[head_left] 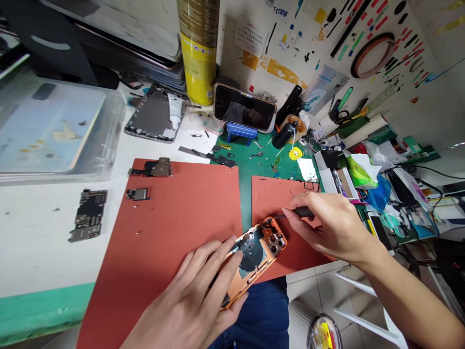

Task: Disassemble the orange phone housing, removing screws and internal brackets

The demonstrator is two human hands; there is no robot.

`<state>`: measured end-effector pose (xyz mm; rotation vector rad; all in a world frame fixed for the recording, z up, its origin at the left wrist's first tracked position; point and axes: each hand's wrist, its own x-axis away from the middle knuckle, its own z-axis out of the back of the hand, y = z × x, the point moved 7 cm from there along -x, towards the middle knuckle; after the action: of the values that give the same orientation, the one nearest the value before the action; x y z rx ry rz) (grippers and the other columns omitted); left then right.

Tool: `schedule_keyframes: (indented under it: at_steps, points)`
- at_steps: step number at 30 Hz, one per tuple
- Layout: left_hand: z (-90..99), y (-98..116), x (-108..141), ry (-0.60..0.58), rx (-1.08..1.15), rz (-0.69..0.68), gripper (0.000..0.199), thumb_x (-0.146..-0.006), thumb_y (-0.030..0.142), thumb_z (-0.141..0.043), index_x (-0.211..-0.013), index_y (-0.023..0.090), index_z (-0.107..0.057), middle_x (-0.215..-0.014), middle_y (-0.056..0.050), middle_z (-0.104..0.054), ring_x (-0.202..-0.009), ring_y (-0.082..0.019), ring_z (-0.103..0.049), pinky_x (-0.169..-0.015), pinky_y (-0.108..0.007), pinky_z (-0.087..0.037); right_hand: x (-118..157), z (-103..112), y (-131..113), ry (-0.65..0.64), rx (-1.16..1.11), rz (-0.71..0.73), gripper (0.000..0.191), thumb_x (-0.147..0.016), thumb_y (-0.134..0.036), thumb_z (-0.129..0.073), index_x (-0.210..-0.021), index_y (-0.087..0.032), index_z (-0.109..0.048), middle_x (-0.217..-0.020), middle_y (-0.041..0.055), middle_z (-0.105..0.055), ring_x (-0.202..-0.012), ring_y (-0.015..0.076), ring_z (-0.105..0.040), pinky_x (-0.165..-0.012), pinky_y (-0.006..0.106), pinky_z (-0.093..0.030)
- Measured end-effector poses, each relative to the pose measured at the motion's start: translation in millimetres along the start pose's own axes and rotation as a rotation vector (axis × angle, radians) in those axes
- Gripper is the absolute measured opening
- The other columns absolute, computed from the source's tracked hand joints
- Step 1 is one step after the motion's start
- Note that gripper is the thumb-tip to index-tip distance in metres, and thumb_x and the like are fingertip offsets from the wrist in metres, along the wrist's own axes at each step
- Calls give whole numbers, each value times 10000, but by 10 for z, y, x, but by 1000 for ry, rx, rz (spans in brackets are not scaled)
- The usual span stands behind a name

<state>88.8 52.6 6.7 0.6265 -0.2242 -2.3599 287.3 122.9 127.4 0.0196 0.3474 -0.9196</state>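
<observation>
Opened orange phone housing (255, 256), insides bared, aslant, camera-hole end upper right, dark-handled tool (304, 212), tip near that end

At the counter's (38, 242) near edge, my left hand (192, 286) holds an orange phone housing (267, 254), my right hand (332, 225) a dark tool (304, 212).

Yellow spray can (199, 63) upright, near a dark-screened phone (244, 107) on a blue stand (241, 133); tape roll (358, 70) at wall (228, 29).

The phone housing (237, 286) is orange with a black circle (251, 258); the hand tool (304, 212) has a black handle. Brick-red mats (181, 208), green mat (246, 201), white counter (43, 218), blue phone stand (240, 130), yellow and brownish-gold spray can (198, 65).
</observation>
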Motion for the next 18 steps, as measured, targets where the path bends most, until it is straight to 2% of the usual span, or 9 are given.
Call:
schedule_keyframes:
  at_steps: [8, 13, 18]
  points:
    - [25, -29, -6, 46, 52, -1, 370, -1008, 218, -590, -1367, 231, -679, -1478, -154, -668, -1299, -373, -640, -1033, -584, -586, 8, -8, 3, -18, -12, -18, 95, -1026, -161, -651, -1054, -215, -578, -839, -7, -740, -647, 129, -680, -601, 271, -489]
    - [19, -18, -8, 34, 15, -18, 356, -1008, 199, -580, -1345, 212, -692, -1470, -157, -666, -1329, -392, -604, -1021, -583, -571, 4, -29, 1, -4, 20, -6, 98, -1024, -151, -650, -1008, -220, -582, -726, -47, -684, -553, 111, -617, -543, 270, -429]
    - [17, -28, -16, 25, -4, -19, 323, -1017, 250, -604, -1322, 212, -703, -1444, -147, -676, -1295, -390, -595, -1006, -576, -566, -7, 17, -29, -31, -8, -11, 58, -1048, -177, -633, -1037, -223, -599, -808, -13, -740, -612, 123, -671, -555, 260, -486]
